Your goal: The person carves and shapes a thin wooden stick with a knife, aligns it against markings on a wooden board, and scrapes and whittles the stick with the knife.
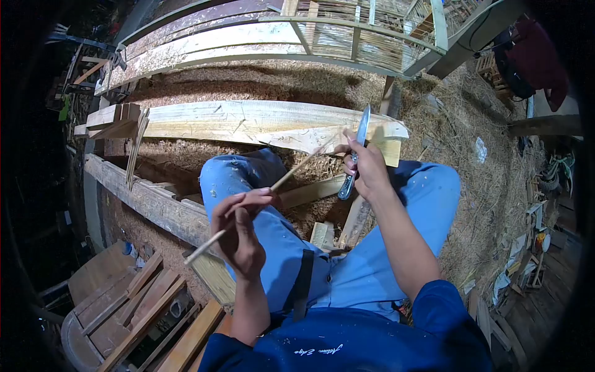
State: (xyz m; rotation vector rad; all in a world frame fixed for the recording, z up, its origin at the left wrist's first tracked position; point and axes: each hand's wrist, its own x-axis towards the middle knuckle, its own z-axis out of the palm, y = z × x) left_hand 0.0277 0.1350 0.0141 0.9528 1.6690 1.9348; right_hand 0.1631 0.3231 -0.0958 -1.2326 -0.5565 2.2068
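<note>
My left hand [243, 239] is closed round a thin wooden stick [291, 173], which slants up and to the right across my lap. In my right hand [370, 168] is a folding knife [364, 124], its shiny blade pointing up and its patterned handle showing below the fist. The stick's far end comes close to the right hand's fingers; whether it touches the blade I cannot tell. Just beyond my hands lies a long pale wooden plank [242, 121] with shavings on it.
A bundle of thin strips [136, 149] leans at the plank's left end. Past the plank stands a wooden frame [365, 37] with slats. Lengths of wood [145, 319] lie at lower left. Shavings cover the ground [483, 204]. Dark red cloth [539, 59] shows at upper right.
</note>
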